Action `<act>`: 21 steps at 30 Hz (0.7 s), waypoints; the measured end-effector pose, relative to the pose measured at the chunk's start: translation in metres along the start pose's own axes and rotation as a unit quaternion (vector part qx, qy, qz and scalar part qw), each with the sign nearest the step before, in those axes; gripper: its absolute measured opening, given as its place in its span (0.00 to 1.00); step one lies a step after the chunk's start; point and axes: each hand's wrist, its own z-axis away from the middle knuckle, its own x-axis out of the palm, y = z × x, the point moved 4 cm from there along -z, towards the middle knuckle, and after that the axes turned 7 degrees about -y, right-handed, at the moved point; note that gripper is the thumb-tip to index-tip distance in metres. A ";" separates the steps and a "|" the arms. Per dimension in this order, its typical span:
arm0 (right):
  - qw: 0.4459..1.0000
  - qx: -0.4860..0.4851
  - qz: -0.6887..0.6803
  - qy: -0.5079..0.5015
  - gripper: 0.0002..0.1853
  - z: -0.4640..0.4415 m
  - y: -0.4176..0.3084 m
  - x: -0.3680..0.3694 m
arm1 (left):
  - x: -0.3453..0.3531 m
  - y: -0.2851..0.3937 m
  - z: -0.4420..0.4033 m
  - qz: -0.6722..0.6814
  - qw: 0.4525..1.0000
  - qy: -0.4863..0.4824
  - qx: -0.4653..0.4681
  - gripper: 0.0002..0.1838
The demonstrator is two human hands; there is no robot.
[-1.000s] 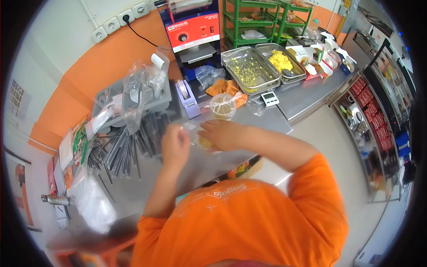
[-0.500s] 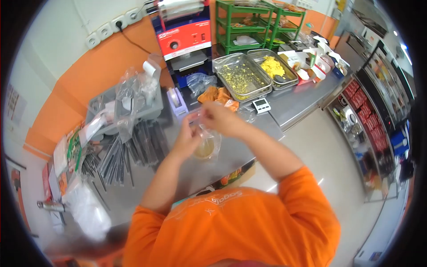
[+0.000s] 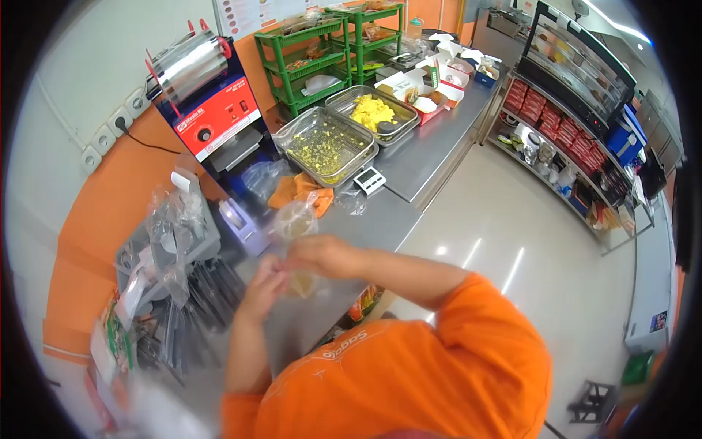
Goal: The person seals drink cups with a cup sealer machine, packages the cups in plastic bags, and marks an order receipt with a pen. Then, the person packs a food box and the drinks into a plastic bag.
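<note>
Beneath the right hand [image 3: 322,257], near the front edge of the table [image 3: 289,336], is a clear bag [image 3: 301,284] with yellowish contents. The left hand [image 3: 262,291] meets the right at the bag's upper end. Each hand's grip is narrow, with fingers pinched on the plastic, though blur hides exactly how the fingertips overlap. The bag is already filled; its neck seems gathered, but I cannot tell whether it is fastened, so I judge the closing unfinished.

Just beyond the hands, a second filled bag [image 3: 296,219] sits on the table; whether it is sealed is unclear. To its left stands a purple tape dispenser [image 3: 243,225], and behind it lies an orange cloth [image 3: 291,193]. Farther left are a grey bin [image 3: 208,245] stuffed with plastic and a spread of dark wrapped straws [image 3: 208,293].

Beyond the cloth, one metal tray [image 3: 358,167] holds only yellow scraps, while the tray beside it [image 3: 402,133] still has a yellow mound [image 3: 371,111]. A white timer [image 3: 370,180] sits just beside the nearer tray, and a red-and-blue machine [image 3: 219,121] stands toward the wall.
</note>
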 end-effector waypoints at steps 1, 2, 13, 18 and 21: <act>1.000 -0.001 0.004 0.007 0.12 -0.001 0.008 0.010 | -0.005 -0.004 0.003 -0.006 1.000 -0.005 -0.001 0.07; 0.991 0.062 -0.086 0.079 0.09 0.002 0.022 0.023 | -0.011 -0.011 0.006 -0.056 0.998 -0.009 0.011 0.06; 0.858 0.370 -0.345 -0.086 0.07 0.003 0.043 0.059 | 0.043 0.029 0.031 -0.637 0.728 0.211 0.138 0.08; 0.849 0.357 -0.370 -0.122 0.12 0.005 0.032 0.056 | 0.025 0.014 0.033 -0.598 0.727 0.276 0.193 0.07; 0.682 0.368 -0.631 -0.036 0.11 0.010 0.039 0.081 | -0.008 -0.007 0.025 -0.350 0.890 0.251 0.150 0.10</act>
